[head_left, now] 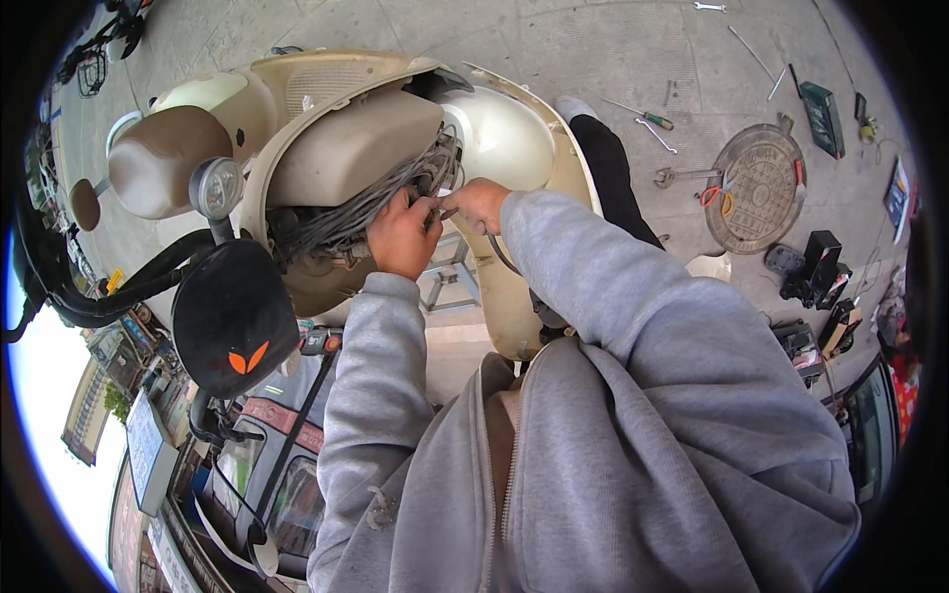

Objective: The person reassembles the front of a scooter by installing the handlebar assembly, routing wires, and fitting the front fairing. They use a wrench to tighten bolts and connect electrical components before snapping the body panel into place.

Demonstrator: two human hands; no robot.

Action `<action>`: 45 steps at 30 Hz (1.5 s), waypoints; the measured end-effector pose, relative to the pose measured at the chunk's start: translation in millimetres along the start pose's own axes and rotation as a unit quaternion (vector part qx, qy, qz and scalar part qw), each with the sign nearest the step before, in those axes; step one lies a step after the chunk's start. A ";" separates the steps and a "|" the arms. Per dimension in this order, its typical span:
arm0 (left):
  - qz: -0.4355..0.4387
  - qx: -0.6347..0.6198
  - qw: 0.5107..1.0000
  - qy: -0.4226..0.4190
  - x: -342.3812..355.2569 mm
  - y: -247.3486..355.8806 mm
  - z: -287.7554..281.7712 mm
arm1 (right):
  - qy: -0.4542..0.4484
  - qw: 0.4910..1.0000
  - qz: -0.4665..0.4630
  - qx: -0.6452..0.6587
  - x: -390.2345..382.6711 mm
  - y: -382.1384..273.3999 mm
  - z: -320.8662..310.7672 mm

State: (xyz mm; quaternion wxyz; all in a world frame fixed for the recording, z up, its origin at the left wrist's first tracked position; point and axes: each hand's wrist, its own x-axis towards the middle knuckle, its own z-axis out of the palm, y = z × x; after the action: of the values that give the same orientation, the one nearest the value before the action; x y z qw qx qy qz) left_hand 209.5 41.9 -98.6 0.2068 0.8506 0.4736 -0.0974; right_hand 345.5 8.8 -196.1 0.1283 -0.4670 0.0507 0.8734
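A beige scooter stands with its front panels opened, and a thick bundle of grey and black wires (348,219) runs across the gap under its beige inner cover (361,148). My left hand (403,237) is closed at the right end of this bundle, its fingers pinching a wire. Close against it, my right hand (477,206) has its fingertips pressed together on the wiring. A small whitish piece shows between the two hands; its kind is too small to tell. A dark cable hangs below my right hand. The fingers partly hide the wire ends.
A black mirror (235,316) and a round headlight (216,188) are left of my arms. On the paving at right lie a screwdriver (643,114), an adjustable wrench (682,176), and scissors (719,196) on a manhole cover (756,212). A person's dark-trousered leg (613,178) is beside the scooter.
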 end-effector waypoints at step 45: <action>-0.080 0.104 0.980 -0.150 14.6 17.8 -1.4 | 0.070 0.964 -0.250 -0.064 -8.8 32.0 8.3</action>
State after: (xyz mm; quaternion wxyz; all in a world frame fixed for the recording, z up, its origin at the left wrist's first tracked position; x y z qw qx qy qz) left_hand 232.3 45.5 -98.0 0.1771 0.8023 0.4911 -0.2892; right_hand 334.8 -21.8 -185.1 0.3081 -0.5317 -0.1147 0.7805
